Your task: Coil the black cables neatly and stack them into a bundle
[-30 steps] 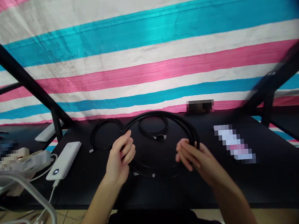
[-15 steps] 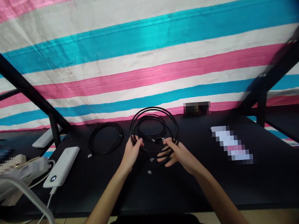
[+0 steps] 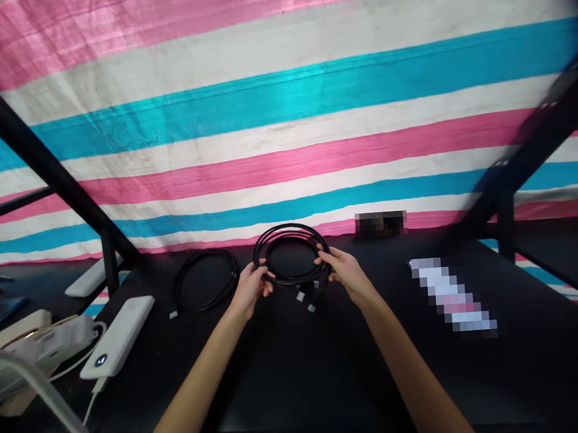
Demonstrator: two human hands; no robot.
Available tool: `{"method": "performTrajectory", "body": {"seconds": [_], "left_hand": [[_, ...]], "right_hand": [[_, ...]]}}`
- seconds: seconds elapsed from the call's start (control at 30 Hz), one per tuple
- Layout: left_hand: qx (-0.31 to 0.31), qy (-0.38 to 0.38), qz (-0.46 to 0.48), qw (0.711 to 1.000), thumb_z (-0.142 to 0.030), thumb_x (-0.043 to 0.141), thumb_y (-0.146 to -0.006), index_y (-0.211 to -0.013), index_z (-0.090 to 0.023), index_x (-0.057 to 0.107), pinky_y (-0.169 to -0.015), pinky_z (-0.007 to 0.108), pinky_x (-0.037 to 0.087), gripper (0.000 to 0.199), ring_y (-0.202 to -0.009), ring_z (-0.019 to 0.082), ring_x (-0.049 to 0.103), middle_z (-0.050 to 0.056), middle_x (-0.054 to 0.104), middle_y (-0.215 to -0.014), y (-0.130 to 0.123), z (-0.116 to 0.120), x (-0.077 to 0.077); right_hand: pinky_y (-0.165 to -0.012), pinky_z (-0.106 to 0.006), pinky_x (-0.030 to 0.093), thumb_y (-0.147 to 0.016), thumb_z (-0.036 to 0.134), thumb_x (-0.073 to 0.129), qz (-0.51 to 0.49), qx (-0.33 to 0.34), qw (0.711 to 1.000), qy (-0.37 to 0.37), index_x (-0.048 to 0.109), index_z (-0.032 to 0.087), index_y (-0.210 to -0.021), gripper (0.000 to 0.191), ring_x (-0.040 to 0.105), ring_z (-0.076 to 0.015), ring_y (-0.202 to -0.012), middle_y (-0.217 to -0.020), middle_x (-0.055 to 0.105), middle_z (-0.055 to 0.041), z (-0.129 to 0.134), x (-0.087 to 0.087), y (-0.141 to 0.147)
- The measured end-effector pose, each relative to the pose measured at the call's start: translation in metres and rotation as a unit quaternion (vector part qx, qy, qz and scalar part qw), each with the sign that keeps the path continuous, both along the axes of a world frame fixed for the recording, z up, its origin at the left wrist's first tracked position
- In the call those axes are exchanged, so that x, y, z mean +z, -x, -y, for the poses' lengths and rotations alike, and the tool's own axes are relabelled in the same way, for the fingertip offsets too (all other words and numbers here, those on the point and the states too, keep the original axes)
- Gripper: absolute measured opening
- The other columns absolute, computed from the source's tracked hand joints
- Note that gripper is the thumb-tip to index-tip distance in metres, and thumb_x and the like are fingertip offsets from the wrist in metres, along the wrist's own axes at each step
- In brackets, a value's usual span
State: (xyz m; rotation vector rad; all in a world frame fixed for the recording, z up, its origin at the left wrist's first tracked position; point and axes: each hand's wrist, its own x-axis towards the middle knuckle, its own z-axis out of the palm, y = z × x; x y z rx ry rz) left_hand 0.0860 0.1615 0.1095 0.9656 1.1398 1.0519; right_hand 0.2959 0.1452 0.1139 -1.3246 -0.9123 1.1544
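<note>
A coiled black cable (image 3: 290, 228) is held between both hands, a little above the dark table. My left hand (image 3: 253, 283) pinches the left side of the loops, and my right hand (image 3: 341, 270) grips their right side. Another, smaller black coil (image 3: 293, 273) shows inside and behind the held loops; how far the two touch is unclear. Pale connector ends (image 3: 300, 296) hang or lie just below the loops, between the hands. To the left, a separate black cable coil (image 3: 179, 283) rests on the table with its light plug at the lower left.
The black table (image 3: 300, 374) carries a white power bank (image 3: 122, 337) with a white cable at the left. Beyond it are a power strip (image 3: 65, 341) and a metal tube (image 3: 54, 391). A blurred-out pale object (image 3: 450, 291) lies at the right. Black frame bars slope on both sides.
Both hands and the held coil have come down onto or near the smaller coil. The loops now look flatter and more gathered, and my right fingers have closed in. The view has tilted up slightly.
</note>
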Motion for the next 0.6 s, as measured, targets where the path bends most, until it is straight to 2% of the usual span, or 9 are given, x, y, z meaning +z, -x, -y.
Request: {"method": "performTrajectory", "body": {"seconds": [0.13,0.2,0.27,0.33,0.43,0.53,0.6], "left_hand": [[0.000,0.005,-0.036,0.999,-0.033,0.055,-0.091,-0.109,-0.014,0.057,-0.057,0.026,0.052,0.026,-0.067,0.011,0.059,0.003,0.062,-0.091,-0.001,-0.015,-0.009],[0.000,0.000,-0.060,0.998,-0.033,0.056,-0.090,-0.110,-0.014,0.058,-0.065,0.030,0.054,0.027,-0.076,0.014,0.061,0.005,0.063,-0.098,-0.001,-0.020,-0.015],[0.005,-0.015,-0.089,0.996,-0.032,0.056,-0.090,-0.109,-0.014,0.058,-0.066,0.031,0.054,0.026,-0.078,0.014,0.062,0.005,0.063,-0.099,0.000,-0.022,-0.021],[0.018,-0.040,-0.125,0.991,-0.026,0.060,-0.088,-0.109,-0.014,0.058,-0.060,0.027,0.052,0.025,-0.070,0.012,0.060,0.004,0.063,-0.096,0.002,-0.021,-0.027],[0.041,-0.095,-0.181,0.978,-0.016,0.066,-0.078,-0.107,-0.014,0.062,-0.052,0.023,0.047,0.030,-0.058,0.009,0.055,0.005,0.062,-0.096,0.007,-0.015,-0.032],[0.051,-0.158,-0.235,0.958,-0.012,0.066,-0.073,-0.103,-0.017,0.067,-0.058,0.025,0.047,0.031,-0.059,0.009,0.054,0.008,0.060,-0.106,0.010,-0.011,-0.033],[0.039,-0.194,-0.273,0.942,-0.013,0.063,-0.074,-0.104,-0.018,0.068,-0.062,0.026,0.048,0.030,-0.061,0.010,0.055,0.008,0.061,-0.108,0.010,-0.009,-0.033]], "right_hand": [[-0.033,-0.013,0.039,-0.079,0.025,0.062,0.030,0.001,1.000,-0.005,0.065,0.013,-0.094,0.019,0.059,-0.0096,-0.050,-0.070,0.069,-0.0041,-0.016,-0.014,-0.002],[-0.032,-0.015,0.042,-0.076,0.024,0.064,0.037,0.012,0.999,0.007,0.063,0.014,-0.084,0.013,0.061,-0.0113,-0.047,-0.068,0.069,-0.0044,-0.020,-0.022,-0.003],[-0.035,-0.018,0.049,-0.074,0.023,0.065,0.039,0.017,0.999,0.012,0.062,0.015,-0.081,0.011,0.064,-0.0135,-0.050,-0.071,0.069,-0.0047,-0.022,-0.029,-0.003],[-0.041,-0.020,0.055,-0.072,0.023,0.067,0.039,0.014,0.999,0.005,0.063,0.015,-0.084,0.015,0.068,-0.0163,-0.061,-0.079,0.070,-0.0054,-0.022,-0.035,-0.003],[-0.049,-0.021,0.059,-0.069,0.024,0.068,0.045,0.003,0.999,-0.015,0.065,0.016,-0.098,0.030,0.070,-0.0219,-0.085,-0.097,0.069,-0.0074,-0.023,-0.041,-0.003],[-0.050,-0.022,0.059,-0.069,0.027,0.068,0.064,-0.003,0.997,-0.036,0.061,0.015,-0.115,0.048,0.065,-0.0261,-0.102,-0.111,0.067,-0.0094,-0.026,-0.046,-0.003],[-0.050,-0.024,0.059,-0.069,0.029,0.068,0.085,-0.006,0.995,-0.047,0.060,0.014,-0.120,0.054,0.063,-0.0279,-0.106,-0.115,0.066,-0.0109,-0.028,-0.050,-0.003]]}}
